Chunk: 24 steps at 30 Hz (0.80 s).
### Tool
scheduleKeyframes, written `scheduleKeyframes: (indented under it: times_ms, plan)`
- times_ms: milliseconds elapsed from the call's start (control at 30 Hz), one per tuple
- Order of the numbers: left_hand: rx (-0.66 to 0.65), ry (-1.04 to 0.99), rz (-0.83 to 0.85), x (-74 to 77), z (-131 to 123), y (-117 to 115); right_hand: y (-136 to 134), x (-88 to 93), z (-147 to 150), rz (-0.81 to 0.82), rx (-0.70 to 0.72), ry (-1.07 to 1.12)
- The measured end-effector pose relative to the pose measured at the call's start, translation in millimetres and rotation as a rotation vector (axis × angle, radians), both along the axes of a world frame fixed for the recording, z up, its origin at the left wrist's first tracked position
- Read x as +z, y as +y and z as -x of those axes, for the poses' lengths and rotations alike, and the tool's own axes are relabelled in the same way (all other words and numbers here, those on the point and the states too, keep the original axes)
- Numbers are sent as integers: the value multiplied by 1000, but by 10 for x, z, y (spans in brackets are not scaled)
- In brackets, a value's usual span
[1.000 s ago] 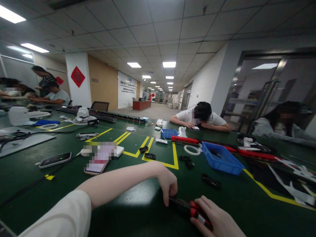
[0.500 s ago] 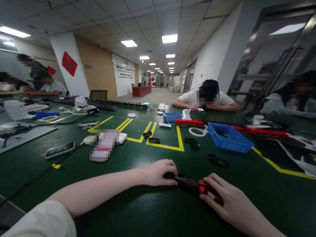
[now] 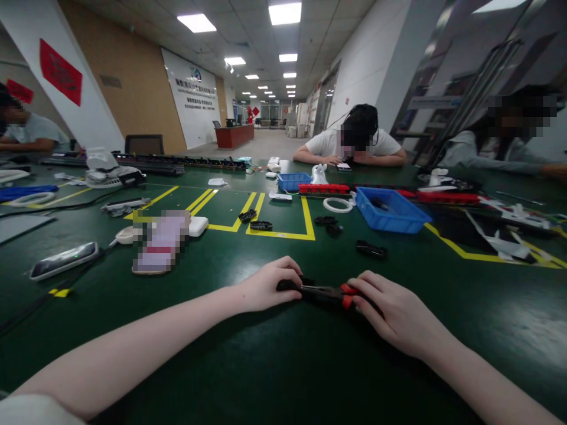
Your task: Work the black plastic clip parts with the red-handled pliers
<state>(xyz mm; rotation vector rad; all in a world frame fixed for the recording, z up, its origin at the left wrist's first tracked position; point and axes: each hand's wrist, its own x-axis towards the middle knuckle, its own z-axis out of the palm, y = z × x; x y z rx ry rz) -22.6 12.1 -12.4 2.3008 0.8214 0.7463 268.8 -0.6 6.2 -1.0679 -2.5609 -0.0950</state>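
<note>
My left hand (image 3: pixel 269 285) rests on the green table (image 3: pixel 266 366) with its fingers curled over a small black part (image 3: pixel 292 285) at the tip of a pair of pliers (image 3: pixel 325 293). The pliers have black jaws and red and black handles. Around those handles my right hand (image 3: pixel 396 311) is closed, low on the table. The two hands sit close together, just in front of me, at the middle of the view.
Small black parts (image 3: pixel 371 249) lie beyond my hands, near yellow tape lines (image 3: pixel 283 235). A blue bin (image 3: pixel 390 211) stands at the right, a phone (image 3: pixel 159 248) and a charger (image 3: pixel 64 260) at the left. People sit across the table and at both far sides.
The view has tilted down and my hands now sit higher in the frame. My right hand has closed further over the plier handles, and my left stays on the black part.
</note>
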Motion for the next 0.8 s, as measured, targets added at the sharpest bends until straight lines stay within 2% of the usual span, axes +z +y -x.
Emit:
scheduleKeyframes:
  times_ms: [167, 600, 800]
  plan:
    - [-20, 1, -18, -6, 22, 14, 18, -1, -24, -88, 10, -20]
    - [-5, -28, -55, -32, 26, 50, 8, -53, 65, -142, 26, -26]
    - [-5, -28, -75, -49, 33, 59, 36, -46, 8, -182, 49, -64]
